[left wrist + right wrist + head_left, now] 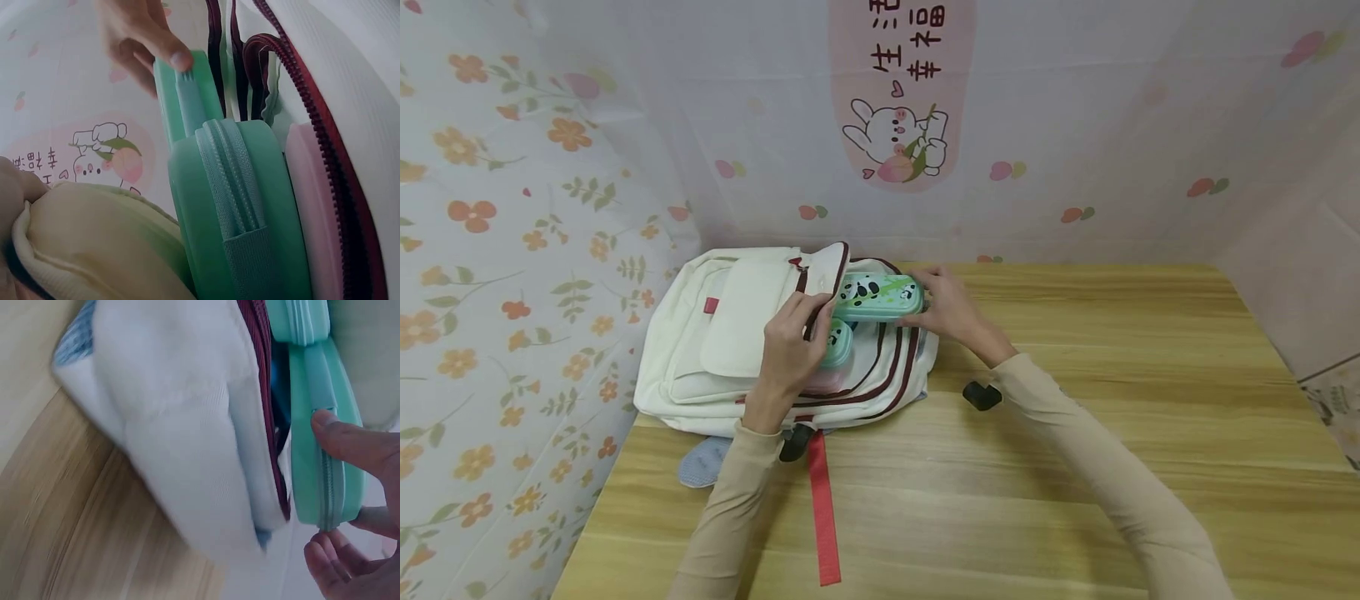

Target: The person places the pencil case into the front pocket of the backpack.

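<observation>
A cream-white backpack [748,308] with dark red zippers lies on the table, its front compartment open. My left hand [792,346] pinches the raised edge of that compartment's front panel and holds it up. In my right hand [953,310] is one end of a mint-green zippered pencil case [880,302] with panda pictures, gripped between thumb and fingers. Its other end lies behind the panel edge. A second mint-green zippered case [244,187] sits in the opening, touching or close to the first. Beside it is a pink item [315,212], mostly hidden.
The wooden table [1120,367] extends to the right of the backpack. A red strap [823,517] hangs toward the front. Black corner-shaped pieces [982,396] show near each forearm. A patterned cloth [760,150] stands behind and at the left.
</observation>
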A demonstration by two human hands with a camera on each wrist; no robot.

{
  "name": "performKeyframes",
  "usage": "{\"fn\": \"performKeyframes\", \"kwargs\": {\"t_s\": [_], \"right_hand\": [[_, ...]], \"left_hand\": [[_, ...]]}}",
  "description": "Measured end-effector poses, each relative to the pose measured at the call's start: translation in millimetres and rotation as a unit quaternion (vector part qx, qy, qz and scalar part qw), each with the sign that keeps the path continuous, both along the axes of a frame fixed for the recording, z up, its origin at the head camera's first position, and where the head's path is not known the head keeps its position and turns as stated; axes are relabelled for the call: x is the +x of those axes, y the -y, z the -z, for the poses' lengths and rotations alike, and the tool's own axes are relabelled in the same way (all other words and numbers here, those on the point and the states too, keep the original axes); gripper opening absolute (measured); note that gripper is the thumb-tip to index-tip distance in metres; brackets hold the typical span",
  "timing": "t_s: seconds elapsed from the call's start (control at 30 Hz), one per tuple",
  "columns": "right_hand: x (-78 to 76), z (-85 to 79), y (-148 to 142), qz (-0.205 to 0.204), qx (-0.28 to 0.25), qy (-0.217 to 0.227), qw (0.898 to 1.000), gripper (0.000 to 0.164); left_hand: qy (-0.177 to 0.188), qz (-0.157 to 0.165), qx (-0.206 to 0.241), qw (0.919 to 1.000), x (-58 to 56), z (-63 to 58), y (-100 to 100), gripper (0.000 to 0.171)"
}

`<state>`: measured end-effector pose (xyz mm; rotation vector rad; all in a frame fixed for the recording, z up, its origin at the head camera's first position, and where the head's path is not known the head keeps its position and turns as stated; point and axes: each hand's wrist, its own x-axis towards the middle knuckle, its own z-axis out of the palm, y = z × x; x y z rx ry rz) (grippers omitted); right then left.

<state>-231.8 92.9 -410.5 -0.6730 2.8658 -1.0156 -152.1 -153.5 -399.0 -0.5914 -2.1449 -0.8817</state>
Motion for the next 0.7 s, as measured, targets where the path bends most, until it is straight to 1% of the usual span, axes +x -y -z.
{"fn": "performKeyframes", "kwargs": {"t_s": [0.1, 0.2, 0.43, 0.6, 0.7], "right_hand": [[0.2, -0.9, 11.0, -0.002, 0.003, 0.006, 1.000, 0.089], [-0.5, -2.2, 23.5, -0.008, 0.003, 0.009, 1.000, 0.089], [-2.8, -4.6, 49.2, -0.044, 0.004, -0.009, 0.999, 0.075], [-5.6, -4.2, 64.5, -0.054, -0.003, -0.023, 0.998, 0.065], [-6.9, -3.3, 72.0, -0.050, -0.009, -0.016, 0.999, 0.062]], "left_hand": [[-0.005, 0.005, 0.000, 1.0000, 0.3, 0.5, -0.6, 0.013], [-0.012, 0.009, 0.005, 0.9999, 0.2, 0.7, -1.2, 0.013], [-0.009, 0.016, 0.003, 0.9998, -0.5, 1.1, -3.5, 0.013], [-0.006, 0.013, 0.002, 0.9999, -0.2, 0.8, -4.2, 0.013], [-0.004, 0.009, 0.002, 1.0000, -0.8, 2.0, -4.0, 0.013]]}}
